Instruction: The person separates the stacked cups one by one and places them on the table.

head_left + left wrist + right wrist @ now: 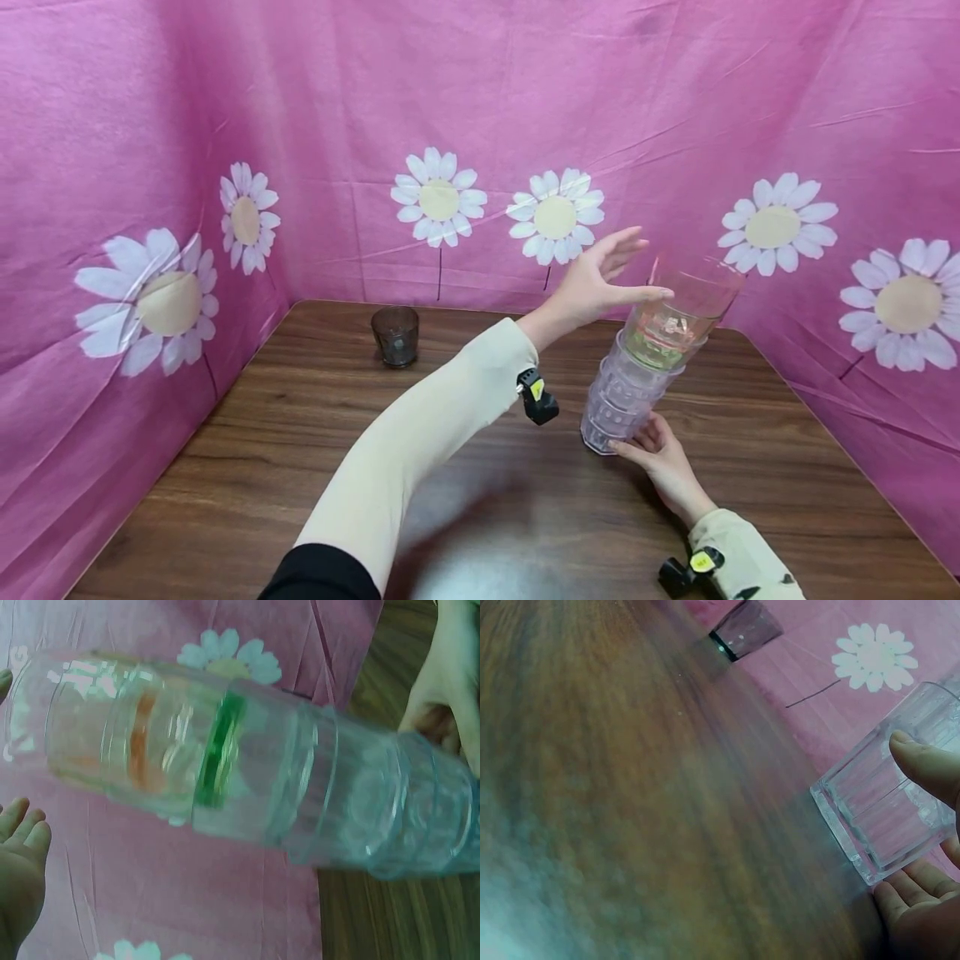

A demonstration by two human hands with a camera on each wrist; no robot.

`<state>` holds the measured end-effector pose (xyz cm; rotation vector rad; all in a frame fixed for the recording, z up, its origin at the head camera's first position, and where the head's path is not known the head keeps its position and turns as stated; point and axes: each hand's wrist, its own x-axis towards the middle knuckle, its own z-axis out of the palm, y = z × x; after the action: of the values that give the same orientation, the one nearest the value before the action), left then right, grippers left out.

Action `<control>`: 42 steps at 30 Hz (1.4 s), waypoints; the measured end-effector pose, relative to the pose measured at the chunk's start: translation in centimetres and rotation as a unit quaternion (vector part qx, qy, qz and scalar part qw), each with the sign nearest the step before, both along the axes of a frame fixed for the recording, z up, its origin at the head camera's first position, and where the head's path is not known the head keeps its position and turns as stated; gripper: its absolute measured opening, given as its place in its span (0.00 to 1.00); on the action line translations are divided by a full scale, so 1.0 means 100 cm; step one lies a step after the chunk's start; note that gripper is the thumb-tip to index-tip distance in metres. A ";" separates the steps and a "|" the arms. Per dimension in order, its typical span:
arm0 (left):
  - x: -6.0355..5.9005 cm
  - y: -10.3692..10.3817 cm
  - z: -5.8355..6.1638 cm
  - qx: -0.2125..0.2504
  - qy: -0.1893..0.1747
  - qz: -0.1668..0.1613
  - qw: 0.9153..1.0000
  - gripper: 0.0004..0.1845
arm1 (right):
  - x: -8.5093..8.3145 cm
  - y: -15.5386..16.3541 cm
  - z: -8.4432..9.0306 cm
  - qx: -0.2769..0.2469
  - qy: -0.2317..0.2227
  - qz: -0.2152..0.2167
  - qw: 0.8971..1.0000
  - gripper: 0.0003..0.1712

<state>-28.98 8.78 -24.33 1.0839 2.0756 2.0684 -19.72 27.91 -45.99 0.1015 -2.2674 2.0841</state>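
Observation:
A tall stack of nested see-through cups (628, 392) stands at the right side of the table, its top leaning to the right in the head view. The lower cups are clear and ridged; orange and green bands (223, 750) show in the upper ones. Low on the stack, my right hand (663, 462) grips the bottom cup (885, 806) with the thumb on one side and fingers on the other. My left hand (588, 287) is beside the top cup, fingers extended and spread from the thumb. Whether that thumb touches the cup I cannot tell.
A small dark see-through glass (395, 336) stands alone near the back edge of the wooden table (300, 467). Pink cloth (337, 100) printed with large white daisies hangs behind the table and along both sides.

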 end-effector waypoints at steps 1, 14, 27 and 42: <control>0.002 0.003 0.001 -0.004 -0.001 0.000 1.000 0.47 | 0.000 0.000 0.000 0.001 -0.001 0.001 1.000 0.36; 0.012 0.024 0.011 -0.035 0.009 0.018 0.999 0.50 | -0.003 0.002 0.002 0.002 -0.003 0.001 1.000 0.36; 0.009 0.028 0.009 -0.077 0.018 0.046 0.996 0.45 | -0.002 0.000 -0.002 -0.012 0.008 -0.001 1.000 0.34; 0.006 0.028 0.005 -0.058 0.024 0.052 0.997 0.45 | -0.002 0.000 -0.003 -0.010 0.008 0.001 1.000 0.34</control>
<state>-28.33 11.58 -23.81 1.0416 2.2897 1.9544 -19.97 27.94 -46.31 0.1184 -2.2377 2.0985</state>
